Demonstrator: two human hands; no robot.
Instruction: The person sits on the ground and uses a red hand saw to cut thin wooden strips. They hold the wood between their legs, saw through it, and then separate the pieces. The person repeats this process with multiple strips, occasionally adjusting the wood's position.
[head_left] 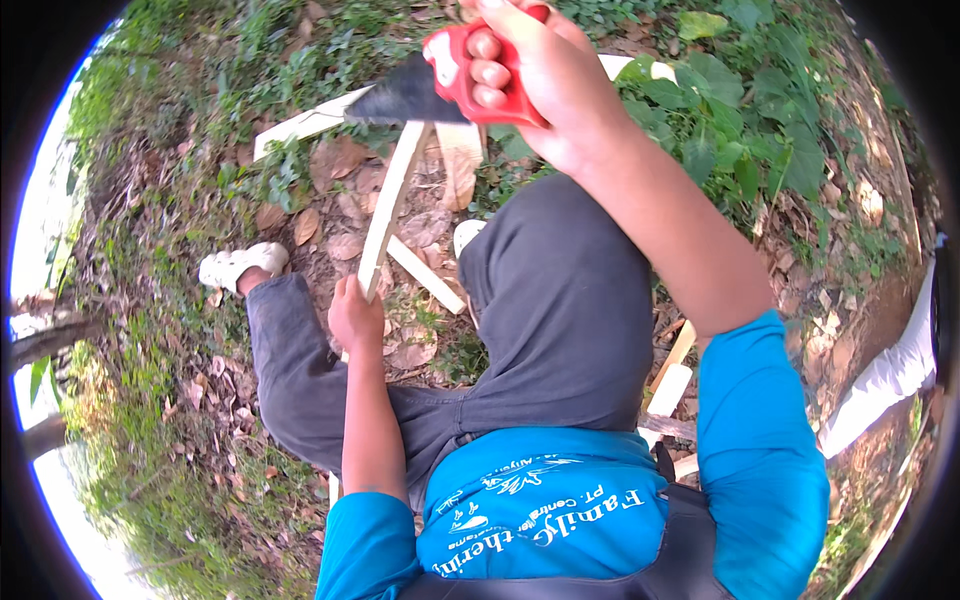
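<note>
In the head view, the right hand has its fingers wrapped tight around the red handle of a saw, whose dark blade lies across a pale wooden strip. The left hand grips the strip's lower end, fingers closed around it, above leaf-covered ground.

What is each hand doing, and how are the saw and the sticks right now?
Right hand: raised, closed around the saw's red handle.
Saw: held up, dark blade pointing left, above the wooden strip.
Left hand: gripping the lower end of the wooden strip.
Wooden strip: held tilted, upper end under the blade.
Cut wood pieces: lying on the leafy ground.
</note>
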